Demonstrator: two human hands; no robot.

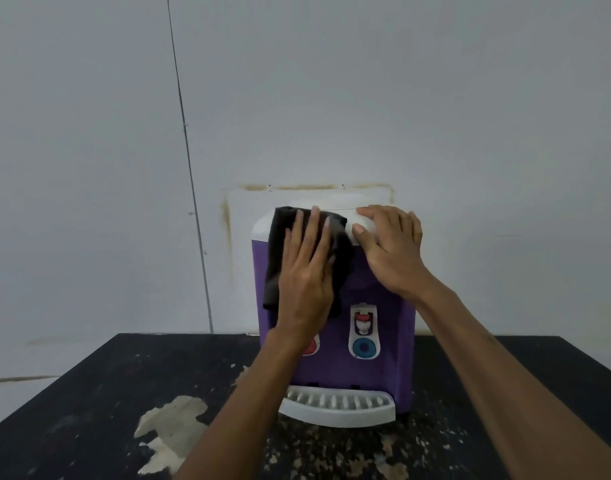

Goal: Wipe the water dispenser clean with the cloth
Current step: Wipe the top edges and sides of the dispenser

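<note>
Fingers (311, 233) straight, left hand (305, 275) pressing cloth (279, 244) to water dispenser (383, 323), right hand (390, 251) apparently relaxed on top

Water dispenser (383, 323): purple body with a white top, standing upright at the back of a black table (89, 393). Its front carries a red and a blue tap above a white drip tray (338, 407). Cloth (276, 258): black, draped from the top edge down the upper front, above the red tap.
</note>
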